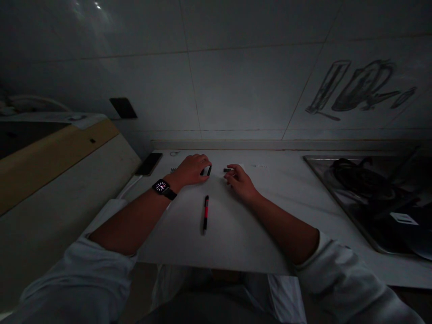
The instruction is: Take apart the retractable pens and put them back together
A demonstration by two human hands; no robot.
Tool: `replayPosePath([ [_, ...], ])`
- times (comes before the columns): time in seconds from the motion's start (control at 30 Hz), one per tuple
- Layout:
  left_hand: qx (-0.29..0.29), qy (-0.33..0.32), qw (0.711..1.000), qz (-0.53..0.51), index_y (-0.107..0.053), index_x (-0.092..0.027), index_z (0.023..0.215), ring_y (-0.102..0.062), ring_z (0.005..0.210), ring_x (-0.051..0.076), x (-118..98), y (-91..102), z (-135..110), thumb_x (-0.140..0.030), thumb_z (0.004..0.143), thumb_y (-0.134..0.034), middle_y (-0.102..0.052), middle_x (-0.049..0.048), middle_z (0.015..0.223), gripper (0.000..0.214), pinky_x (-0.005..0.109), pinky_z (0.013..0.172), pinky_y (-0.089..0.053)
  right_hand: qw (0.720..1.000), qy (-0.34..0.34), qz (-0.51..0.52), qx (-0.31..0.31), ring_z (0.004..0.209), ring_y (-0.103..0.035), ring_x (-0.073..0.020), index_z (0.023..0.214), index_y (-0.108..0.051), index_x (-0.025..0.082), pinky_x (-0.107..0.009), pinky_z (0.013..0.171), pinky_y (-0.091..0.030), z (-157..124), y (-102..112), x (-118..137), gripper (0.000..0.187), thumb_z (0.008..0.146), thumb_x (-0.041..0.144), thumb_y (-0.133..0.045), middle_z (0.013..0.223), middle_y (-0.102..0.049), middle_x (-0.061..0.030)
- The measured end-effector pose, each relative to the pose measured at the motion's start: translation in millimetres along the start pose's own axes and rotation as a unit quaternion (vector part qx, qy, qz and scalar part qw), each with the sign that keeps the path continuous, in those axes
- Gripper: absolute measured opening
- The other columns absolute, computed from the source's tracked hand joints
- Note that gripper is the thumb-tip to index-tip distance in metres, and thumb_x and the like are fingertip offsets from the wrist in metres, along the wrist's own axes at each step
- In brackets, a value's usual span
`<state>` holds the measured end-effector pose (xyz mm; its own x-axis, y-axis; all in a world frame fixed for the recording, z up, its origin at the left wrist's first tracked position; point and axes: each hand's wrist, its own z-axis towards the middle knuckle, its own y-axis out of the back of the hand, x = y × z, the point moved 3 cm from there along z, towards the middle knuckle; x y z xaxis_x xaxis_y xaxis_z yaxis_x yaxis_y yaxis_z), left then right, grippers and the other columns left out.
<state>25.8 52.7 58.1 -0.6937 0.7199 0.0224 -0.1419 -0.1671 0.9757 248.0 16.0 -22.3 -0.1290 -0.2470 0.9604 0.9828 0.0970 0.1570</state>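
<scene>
Loosely arched, the person's left hand (195, 169) holds a slim black piece (209, 170) between thumb and fingertip. The right hand (239, 181) is half curled at a small, dark, blocky piece (227, 170); whether it grips this or merely touches it cannot be told. Both pieces are at the middle of the smooth, matt white counter (236, 243). Nearer the body lies a slender red-and-black pen (205, 213). Leftward, a flat, glossy phone (149, 164) rests beside a thin wire-like loop (174, 153). Rightward sits a shiny metal-rimmed hob (340, 209); behind rise sleek grey tiles (236, 90).
</scene>
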Motion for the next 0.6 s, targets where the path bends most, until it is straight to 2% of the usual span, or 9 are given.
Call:
replayPosePath([
  [0.27, 0.021, 0.052, 0.998, 0.008, -0.069, -0.023, 0.123, -0.059, 0.116, 0.031, 24, -31.8, 5, -0.039, 0.083, -0.072, -0.063, 0.0118, 0.125, 0.044, 0.045, 0.099, -0.046, 1.0, 0.018, -0.015, 0.0, 0.075, -0.065, -0.0156, 0.126, -0.056, 0.027, -0.033, 0.071, -0.052, -1, 0, -3, 0.038, 0.09, 0.037, -0.062, 0.099, -0.065, -0.0016],
  [0.47, 0.032, 0.059, 0.997, 0.031, -0.071, -0.022, 0.116, -0.06, 0.11, 0.032, 28, -38.8, 4, -0.039, 0.083, -0.067, -0.065, 0.0131, 0.12, 0.037, 0.045, 0.093, -0.047, 0.999, 0.031, -0.028, 0.006, 0.077, -0.065, -0.0162, 0.126, -0.056, 0.027, -0.035, 0.076, -0.053, -2, 0, -2, 0.035, 0.092, 0.036, -0.061, 0.099, -0.067, -0.0022],
  [0.6, 0.03, 0.067, 0.996, 0.043, -0.072, -0.022, 0.115, -0.06, 0.11, 0.033, 31, -40.5, 3, -0.041, 0.082, -0.067, -0.066, 0.0136, 0.119, 0.038, 0.048, 0.094, -0.046, 0.999, 0.027, -0.033, 0.009, 0.078, -0.066, -0.0158, 0.126, -0.056, 0.027, -0.035, 0.077, -0.054, -2, 1, -5, 0.035, 0.092, 0.035, -0.061, 0.1, -0.068, -0.0022],
])
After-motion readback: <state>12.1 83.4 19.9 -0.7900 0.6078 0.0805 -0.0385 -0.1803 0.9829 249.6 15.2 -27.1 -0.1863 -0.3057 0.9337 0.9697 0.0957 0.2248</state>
